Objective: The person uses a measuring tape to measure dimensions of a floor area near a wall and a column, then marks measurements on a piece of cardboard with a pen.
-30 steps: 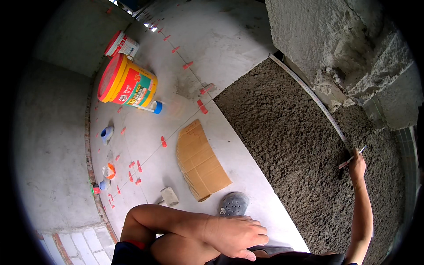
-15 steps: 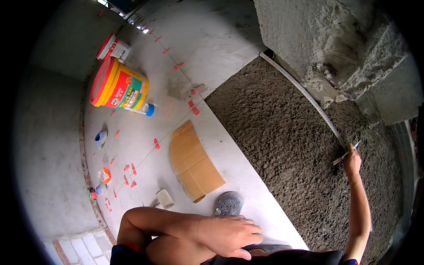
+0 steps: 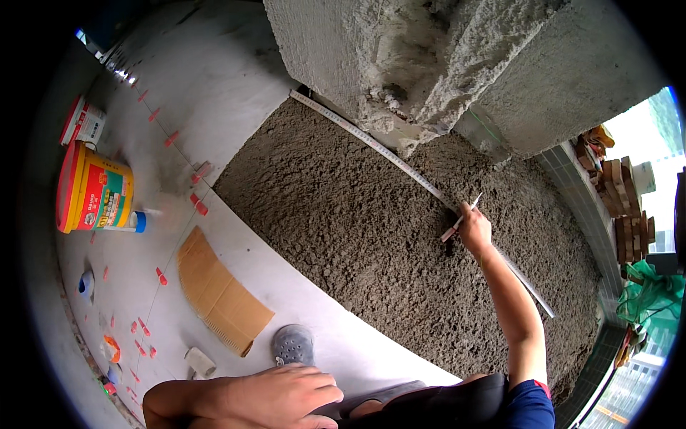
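Note:
My right hand (image 3: 474,230) reaches out over rough grey mortar (image 3: 343,236), fingers closed round a slim white pen-like marker (image 3: 449,234). Beneath that hand runs a long white measuring strip with graduation marks (image 3: 379,147), lying on the mortar. Its far end meets the corner of the mortar by the concrete block, and its near end comes out past my right forearm. Whether my fingers also press on the strip is hidden. My left hand (image 3: 289,395) hangs relaxed near my knee, holding nothing, its fingers loosely extended above a grey clog (image 3: 293,346).
A rough concrete block (image 3: 429,64) overhangs the mortar's far side. On the pale tiles lie cardboard (image 3: 221,292), a mallet (image 3: 201,362) and red tile clips (image 3: 199,205). A yellow bucket (image 3: 106,191) stands left. Stacked bricks (image 3: 622,189) and green netting (image 3: 652,293) are right.
The view has swung to the right, bringing the bricks and netting into sight. My right hand stays at the measuring strip with the marker; my left hand still rests by my knee.

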The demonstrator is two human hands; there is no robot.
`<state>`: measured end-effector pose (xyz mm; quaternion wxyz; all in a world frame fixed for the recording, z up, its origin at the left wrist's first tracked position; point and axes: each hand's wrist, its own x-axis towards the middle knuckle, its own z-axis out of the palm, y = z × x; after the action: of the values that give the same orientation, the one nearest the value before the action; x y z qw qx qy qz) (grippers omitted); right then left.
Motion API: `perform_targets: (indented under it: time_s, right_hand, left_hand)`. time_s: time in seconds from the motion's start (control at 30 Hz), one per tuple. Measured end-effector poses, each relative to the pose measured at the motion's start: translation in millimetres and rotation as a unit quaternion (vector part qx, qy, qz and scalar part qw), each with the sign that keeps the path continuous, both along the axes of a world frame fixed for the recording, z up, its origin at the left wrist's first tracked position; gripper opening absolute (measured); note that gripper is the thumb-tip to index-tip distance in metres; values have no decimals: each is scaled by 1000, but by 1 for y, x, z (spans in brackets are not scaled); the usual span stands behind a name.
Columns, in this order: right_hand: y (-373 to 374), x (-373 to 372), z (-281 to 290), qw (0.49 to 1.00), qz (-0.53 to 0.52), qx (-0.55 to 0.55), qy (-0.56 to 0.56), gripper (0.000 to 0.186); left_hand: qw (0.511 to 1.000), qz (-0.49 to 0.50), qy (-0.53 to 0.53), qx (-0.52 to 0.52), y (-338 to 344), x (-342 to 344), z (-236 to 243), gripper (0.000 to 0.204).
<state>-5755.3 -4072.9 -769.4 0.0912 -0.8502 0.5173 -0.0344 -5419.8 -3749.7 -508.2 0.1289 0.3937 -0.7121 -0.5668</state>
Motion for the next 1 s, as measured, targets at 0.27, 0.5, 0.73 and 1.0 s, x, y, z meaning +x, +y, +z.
perform_targets:
  time_s: [0.27,0.5,0.73,1.0]
  right_hand:
    - [4,6,7,1000,6,5,7,23]
    - [4,7,7,1000,1,9,1,23]
    - [4,8,8,1000,-6,15,-3,22]
    - [3,6,4,1000,-4,8,2,19]
  left_hand:
    - [1000,-5,-5,12,2,4,1,36]
    - [1000,-3,-2,13,2,4,1,37]
    - [1000,-11,-6,20,1,3,3,38]
    - [999,-36,-7,34,-6,3,2,41]
